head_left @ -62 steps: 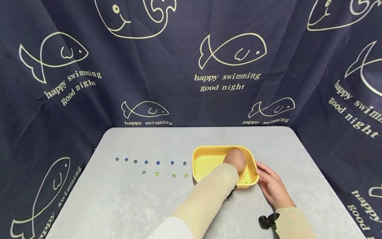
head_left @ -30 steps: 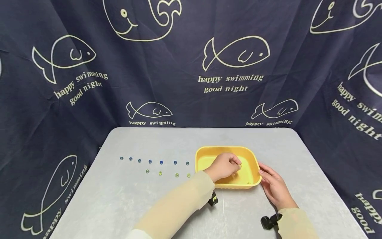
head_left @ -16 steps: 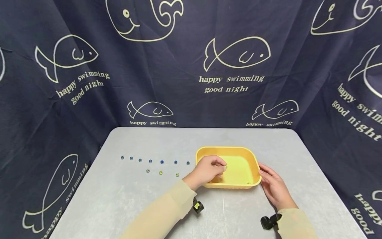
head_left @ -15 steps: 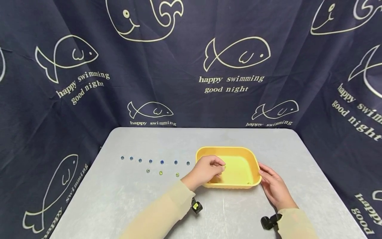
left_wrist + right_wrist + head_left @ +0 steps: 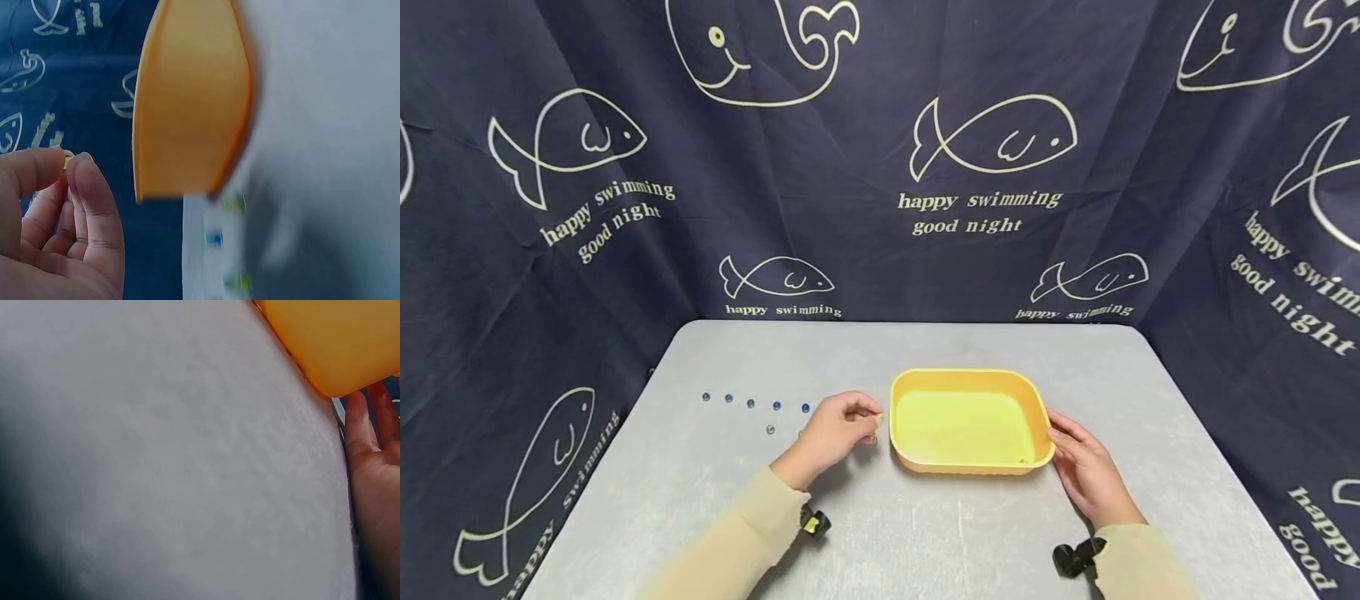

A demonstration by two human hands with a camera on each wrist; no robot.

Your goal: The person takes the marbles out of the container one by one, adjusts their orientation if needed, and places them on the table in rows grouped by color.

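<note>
Between its thumb and fingertips my left hand [image 5: 831, 437] pinches a small yellow-green glass marble [image 5: 67, 160]. It hovers just left of the yellow plastic tub [image 5: 970, 467], over the marbles on the table. Straight fingers of my right hand [image 5: 1092, 475] touch the tub's right end; in the right wrist view they lie against its outer wall. One small marble [image 5: 1023, 462] shows in the tub's near right corner. A row of blue marbles [image 5: 750, 403] lies to the left, its right end hidden by the left hand. In front of it is a row of yellow-green marbles [image 5: 771, 430], partly covered.
All this stands on a light grey table [image 5: 955, 533] with rounded far corners. A dark blue curtain [image 5: 865, 250] with fish drawings surrounds its back and sides. A black wrist device [image 5: 815, 522] sits under the left wrist, another [image 5: 1077, 558] by the right.
My left hand has reached into the tub's right side, then come out leftward over the rim with a yellow-green marble. My right hand has stayed at the tub's right end.
</note>
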